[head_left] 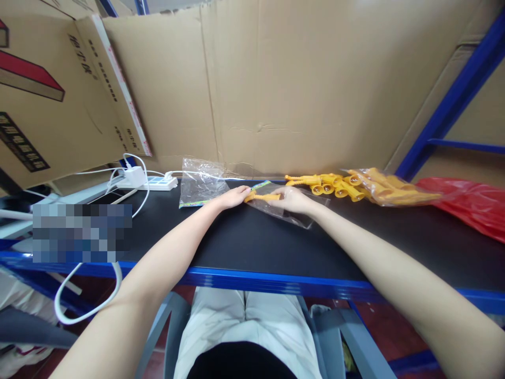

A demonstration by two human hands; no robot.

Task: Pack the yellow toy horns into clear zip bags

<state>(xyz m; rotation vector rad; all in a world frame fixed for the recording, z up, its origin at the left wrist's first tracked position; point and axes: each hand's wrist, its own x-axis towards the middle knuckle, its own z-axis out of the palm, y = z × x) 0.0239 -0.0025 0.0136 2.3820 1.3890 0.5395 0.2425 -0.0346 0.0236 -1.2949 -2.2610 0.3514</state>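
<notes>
My left hand (238, 197) is closed on one end of a slim yellow-orange plastic piece (262, 197), above the black tabletop. At the other end of that piece, my right hand (295, 201) has its fingers closed round it; some fingertips are hidden. A clear plastic bag (303, 217) with a blue-green printed strip lies about the piece and under my right hand. Whether the piece is inside the bag I cannot tell. Left of my left hand rests another clear plastic bag (202, 179) with a similar strip along its lower edge.
Several yellow plastic pieces with flared ends (335, 185) lie at the right, beside a clear bag of more (389, 187) and a red plastic bag (469, 202). At left are a white power strip (158, 182) and cables. Cardboard (276, 89) walls the back; a blue rail (276, 279) edges the table.
</notes>
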